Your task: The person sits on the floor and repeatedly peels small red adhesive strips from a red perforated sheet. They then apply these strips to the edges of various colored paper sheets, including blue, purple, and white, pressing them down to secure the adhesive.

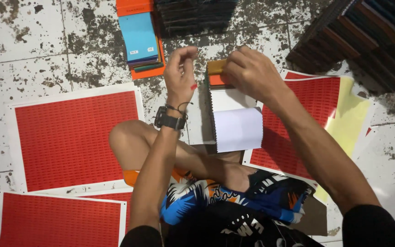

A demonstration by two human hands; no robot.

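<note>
I sit cross-legged on a stained tiled floor. My right hand (251,73) presses on the top of a small stack of fabric swatches (216,73) with orange and mustard layers, fingers closed over its edge. A white pinked-edge swatch (236,126) curls down from that stack toward my knee. My left hand (180,73) hovers just left of the stack with a small red sticker on the side of the hand; a black watch sits on its wrist.
Red sticker sheets lie at the left (74,137), bottom left (60,219) and right (312,110), the right one beside a yellow backing sheet (353,114). A blue and orange swatch book (140,39) lies ahead. Dark swatch stacks (362,36) fill the top right.
</note>
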